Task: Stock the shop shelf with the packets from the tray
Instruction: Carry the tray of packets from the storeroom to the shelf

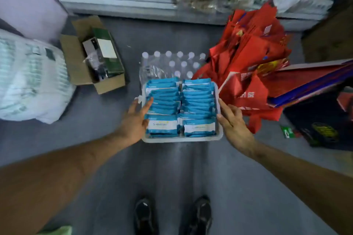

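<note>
Stocking has hardly begun, I'd say: the white plastic tray (pixel 181 139) is full of blue foil packets (pixel 164 101) in two rows, low before the pale grey shelf (pixel 118 0), its far end over a shrink-wrapped pack of white-capped bottles (pixel 172 61). The left hand (pixel 133 120) and right hand (pixel 234 124) flank it, fingers nearly straight, touching its sides without clasping. Next they must close and lift it level.

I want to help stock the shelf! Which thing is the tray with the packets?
Look at the grey floor between the open brown cardboard box and the heap of red bags. A white plastic tray is there, nearer you than the clear shrink-wrapped bottles. Only it holds two rows of blue packets.
</note>
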`<state>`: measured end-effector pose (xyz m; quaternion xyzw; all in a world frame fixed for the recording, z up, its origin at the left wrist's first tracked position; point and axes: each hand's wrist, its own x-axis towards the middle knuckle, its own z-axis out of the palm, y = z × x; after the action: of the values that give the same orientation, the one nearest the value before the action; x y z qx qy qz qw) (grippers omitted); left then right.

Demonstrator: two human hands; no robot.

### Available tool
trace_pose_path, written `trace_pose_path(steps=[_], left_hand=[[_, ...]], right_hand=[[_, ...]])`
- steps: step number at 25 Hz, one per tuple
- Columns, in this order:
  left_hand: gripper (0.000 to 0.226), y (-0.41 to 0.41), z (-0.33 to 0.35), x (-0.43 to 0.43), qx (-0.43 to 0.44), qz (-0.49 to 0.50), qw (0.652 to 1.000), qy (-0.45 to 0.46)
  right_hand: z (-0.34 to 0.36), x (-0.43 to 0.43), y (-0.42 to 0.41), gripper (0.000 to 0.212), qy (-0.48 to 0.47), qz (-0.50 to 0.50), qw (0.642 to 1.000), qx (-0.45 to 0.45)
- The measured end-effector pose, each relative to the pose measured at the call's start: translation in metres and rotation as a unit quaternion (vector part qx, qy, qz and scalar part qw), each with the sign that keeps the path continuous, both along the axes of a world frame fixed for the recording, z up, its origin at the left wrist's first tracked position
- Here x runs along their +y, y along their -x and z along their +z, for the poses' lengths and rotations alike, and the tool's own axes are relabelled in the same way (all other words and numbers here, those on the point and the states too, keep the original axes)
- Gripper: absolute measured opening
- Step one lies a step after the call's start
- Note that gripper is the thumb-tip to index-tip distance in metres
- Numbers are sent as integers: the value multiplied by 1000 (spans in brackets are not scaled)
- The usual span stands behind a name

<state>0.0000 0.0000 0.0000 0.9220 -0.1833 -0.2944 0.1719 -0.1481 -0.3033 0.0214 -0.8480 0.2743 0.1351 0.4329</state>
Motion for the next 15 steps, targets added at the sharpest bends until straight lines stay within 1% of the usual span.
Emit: trace_pose_path(steps=[1, 2, 3, 4, 6, 8, 11, 13, 15], left_hand=[[85, -12, -32, -2, 18, 17, 1000, -6], [90, -21, -44, 0, 47, 54, 997, -8], [96, -30, -72, 1, 64, 74, 995, -1], [101, -35, -70, 0, 76, 82, 993, 20], [102, -34, -96, -5, 104, 85, 990, 53], [98, -36, -101, -8, 103, 91, 988, 69], [101, -39, -106, -3, 91, 99, 988, 77], [103, -45, -100, 0, 96, 71, 990, 75], [104, -51, -93, 2, 105, 68, 989, 80]], right_hand=[[-31, -7, -8, 64, -1, -8, 1000, 1], [-48, -15, -13, 75, -5, -21, 1000, 20], [-77, -24, -19, 84, -17, -14, 999, 29], [-77, -31, -18, 88, -23, -13, 999, 39], [-104, -38, -19, 90, -16, 12, 999, 40], [-115, -40, -25, 94, -13, 34, 998, 41], [-117, -38, -32, 94, -1, 19, 998, 60], [-114, -39, -38, 96, 39, 42, 996, 69], [-105, -41, -45, 99, 66, 74, 991, 85]])
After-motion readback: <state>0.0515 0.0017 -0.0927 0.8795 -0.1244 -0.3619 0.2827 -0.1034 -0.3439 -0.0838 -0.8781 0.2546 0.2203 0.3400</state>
